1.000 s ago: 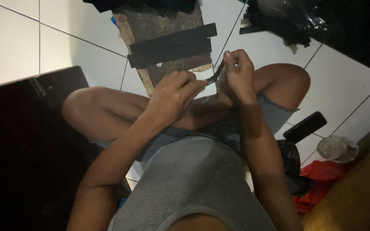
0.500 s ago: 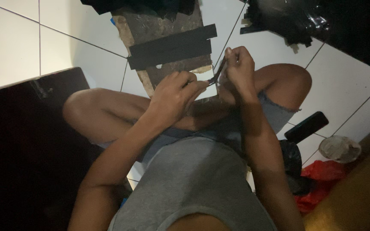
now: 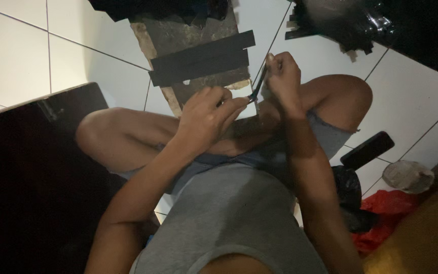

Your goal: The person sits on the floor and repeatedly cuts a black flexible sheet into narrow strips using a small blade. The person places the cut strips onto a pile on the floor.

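I sit cross-legged on a white tiled floor. My left hand (image 3: 206, 116) and my right hand (image 3: 281, 76) are both closed on a thin dark strip (image 3: 259, 83) that runs between them above my knees. Whether a small tool is also in my left hand is too dim to tell. Just beyond my hands lies a worn wooden board (image 3: 188, 35) with two long black strips (image 3: 201, 61) laid across it.
A dark panel (image 3: 31, 167) fills the left side. A heap of black material (image 3: 345, 20) sits at the top right. By my right knee lie a black rectangular object (image 3: 367, 149), a pale round lid (image 3: 407, 176) and red plastic (image 3: 384, 218).
Both hands have stayed together on the thin strip, with only small shifts of the fingers. The board and its black strips have not moved.
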